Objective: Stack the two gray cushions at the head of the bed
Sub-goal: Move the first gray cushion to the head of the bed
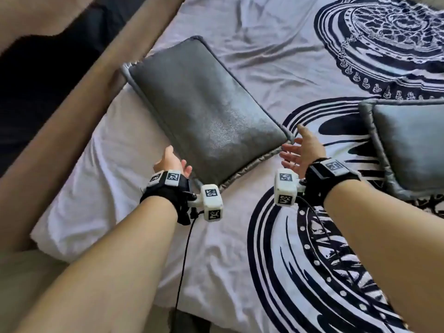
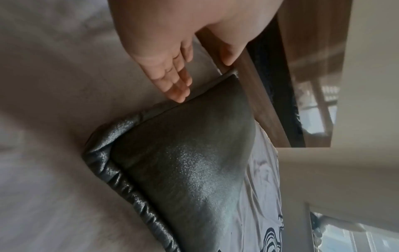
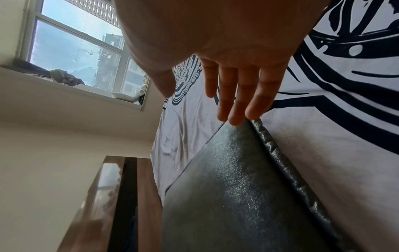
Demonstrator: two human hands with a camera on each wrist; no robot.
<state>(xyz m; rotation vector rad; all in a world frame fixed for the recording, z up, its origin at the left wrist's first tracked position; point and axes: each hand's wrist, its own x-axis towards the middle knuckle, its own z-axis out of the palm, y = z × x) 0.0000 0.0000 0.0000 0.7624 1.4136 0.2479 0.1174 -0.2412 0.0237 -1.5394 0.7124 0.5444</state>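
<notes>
Both hands, the left hand point(image 1: 171, 162) and right hand point(image 1: 301, 151), are hovering with fingers released, flanking one gray cushion point(image 1: 204, 109) lying on the bed point(image 1: 264, 56).

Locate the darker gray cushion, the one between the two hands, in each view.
Head: darker gray cushion lies mid-frame, tilted, hands at its near corners.
Left wrist: it fills the lower centre, below the left hand.
Right wrist: it fills the lower right, below the right hand.
Shared landmark: wooden headboard.
</notes>
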